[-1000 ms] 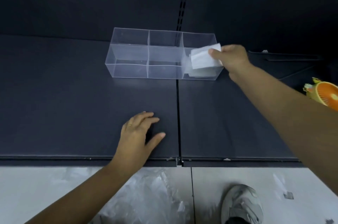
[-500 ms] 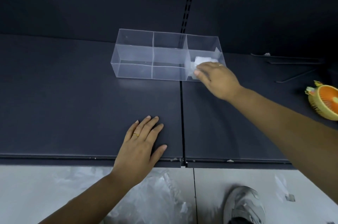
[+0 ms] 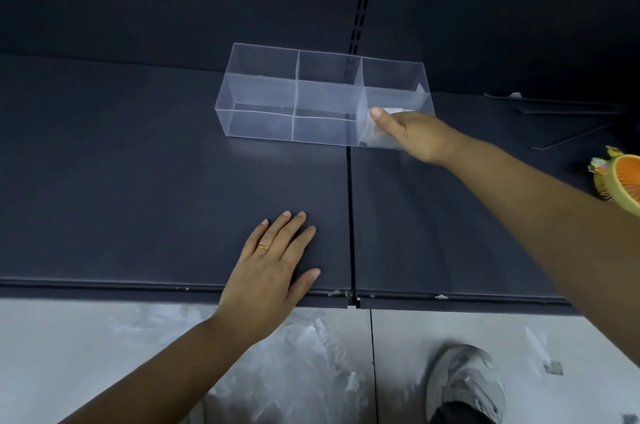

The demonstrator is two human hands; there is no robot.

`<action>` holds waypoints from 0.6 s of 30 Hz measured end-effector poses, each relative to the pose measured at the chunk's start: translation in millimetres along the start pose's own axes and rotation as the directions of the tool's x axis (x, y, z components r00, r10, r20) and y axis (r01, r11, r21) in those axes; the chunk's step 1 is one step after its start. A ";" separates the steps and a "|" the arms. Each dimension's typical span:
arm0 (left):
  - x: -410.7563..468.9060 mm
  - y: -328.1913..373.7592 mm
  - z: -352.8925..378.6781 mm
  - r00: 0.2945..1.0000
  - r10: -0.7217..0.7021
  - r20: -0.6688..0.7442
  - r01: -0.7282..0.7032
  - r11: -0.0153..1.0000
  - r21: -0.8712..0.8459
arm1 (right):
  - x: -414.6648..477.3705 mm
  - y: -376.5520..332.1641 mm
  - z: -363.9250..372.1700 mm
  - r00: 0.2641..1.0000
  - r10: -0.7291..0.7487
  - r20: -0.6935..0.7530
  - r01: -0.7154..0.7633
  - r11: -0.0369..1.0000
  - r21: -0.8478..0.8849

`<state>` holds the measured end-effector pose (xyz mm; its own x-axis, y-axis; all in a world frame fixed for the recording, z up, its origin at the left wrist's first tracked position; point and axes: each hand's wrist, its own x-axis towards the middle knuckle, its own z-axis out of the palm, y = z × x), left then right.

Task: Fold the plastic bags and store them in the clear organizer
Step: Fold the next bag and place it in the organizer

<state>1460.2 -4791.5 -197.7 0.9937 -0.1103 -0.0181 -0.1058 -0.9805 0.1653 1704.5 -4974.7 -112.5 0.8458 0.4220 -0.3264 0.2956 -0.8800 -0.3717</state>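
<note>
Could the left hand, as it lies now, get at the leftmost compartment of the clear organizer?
Probably yes: the left hand rests flat on the dark shelf, and nothing lies between it and the open-topped clear organizer.

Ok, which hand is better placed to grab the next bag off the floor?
Left, probably. The left hand lies flat at the front edge of the shelf, just above the loose bags on the floor; the right hand is stretched into the organizer, at the folded bag.
</note>
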 end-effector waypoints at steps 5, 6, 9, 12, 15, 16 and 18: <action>-14.9 -16.2 -4.1 1.000 0.027 0.013 -0.028 0.997 0.072 | -65.5 -14.3 37.5 0.788 -0.389 -0.478 0.410 0.910 -0.065; -19.6 -19.9 -4.4 1.000 0.014 0.013 -0.014 0.997 0.076 | -89.3 -20.2 51.4 0.719 -0.459 -0.522 0.504 0.861 -0.062; -31.6 -29.1 -2.4 1.000 -0.018 0.011 0.017 0.996 0.082 | -166.8 -31.8 111.3 0.661 -0.652 -0.371 0.712 0.701 0.038; -36.2 -31.9 -0.8 1.000 -0.024 0.014 0.022 0.996 0.088 | -215.3 -31.3 179.7 0.833 -0.533 0.151 0.516 0.845 0.137; -36.5 -31.6 -0.3 0.999 -0.028 0.017 0.026 0.996 0.089 | -226.6 -19.8 232.7 0.916 -0.107 0.388 0.037 0.982 0.183; -36.9 -31.7 0.0 0.999 -0.029 0.022 0.027 0.996 0.087 | -224.6 -18.6 241.2 0.916 -0.005 0.400 -0.094 0.970 0.226; -37.9 -32.9 1.4 0.999 -0.027 0.028 0.024 0.996 0.081 | -218.3 -19.5 246.6 0.912 0.042 0.408 -0.195 0.920 0.340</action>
<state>1426.0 -4755.3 -203.8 0.9948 -0.0888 -0.0502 -0.0843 -0.9929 0.0842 1404.6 -4996.0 -248.4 0.6024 0.4363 -0.6684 -0.0439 -0.8180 -0.5735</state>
